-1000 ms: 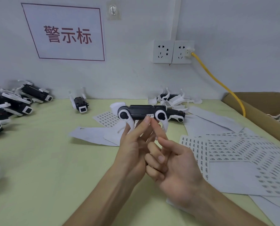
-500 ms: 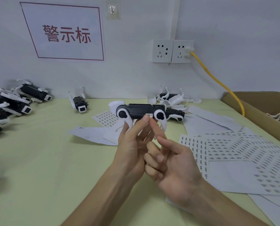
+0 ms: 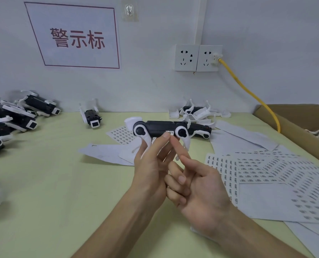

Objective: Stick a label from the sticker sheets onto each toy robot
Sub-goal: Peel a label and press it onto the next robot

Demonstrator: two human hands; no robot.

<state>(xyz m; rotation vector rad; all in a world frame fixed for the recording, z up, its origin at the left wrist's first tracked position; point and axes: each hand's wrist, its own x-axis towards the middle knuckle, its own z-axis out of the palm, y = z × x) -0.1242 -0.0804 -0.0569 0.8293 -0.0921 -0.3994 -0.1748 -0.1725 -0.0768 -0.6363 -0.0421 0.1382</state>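
My left hand (image 3: 151,170) holds a toy robot (image 3: 160,127) up above the table, gripping it from below around its white legs. The robot has a black body and white round leg joints. A small white label (image 3: 170,132) sits on its side near the right joint. My left fingertip rests just beside the label. My right hand (image 3: 197,189) points its straight index finger up at the label's lower edge, with the other fingers curled. Printed sticker sheets (image 3: 266,168) lie on the table to the right.
Several toy robots (image 3: 15,118) are piled at the left edge, one robot (image 3: 91,118) lies at the back, and more robots (image 3: 197,112) lie behind the held one. Blank backing sheets (image 3: 106,153) lie mid-table. A cardboard box (image 3: 294,123) and a yellow cable (image 3: 248,92) are at right.
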